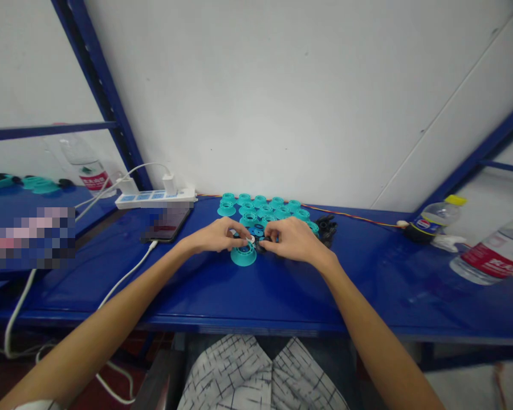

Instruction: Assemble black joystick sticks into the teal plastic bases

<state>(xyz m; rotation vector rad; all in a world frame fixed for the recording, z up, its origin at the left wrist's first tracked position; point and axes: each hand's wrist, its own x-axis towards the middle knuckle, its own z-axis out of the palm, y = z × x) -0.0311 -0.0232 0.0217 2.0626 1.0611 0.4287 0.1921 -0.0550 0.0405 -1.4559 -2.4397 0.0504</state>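
My left hand [220, 234] pinches a small white round part [251, 240] between thumb and fingertips. The white part is just above a teal flared ring [243, 257] near the front of the group. Close to it on the right, my right hand [294, 239] has its fingers curled together at some small dark pieces. Whether those fingers grip one of them is too small to tell. A small blue disc [257, 231] shows between the two hands. Behind them, several teal flared rings [249, 218] stand in rows on the blue table [282, 296].
Black parts [326, 229] are piled right of the rings. On the left are a phone [171, 222] with a white cable and a power strip [156, 196]. A cola bottle [436, 219] and a large red-labelled bottle [493, 256] are at right. A white wall rises behind.
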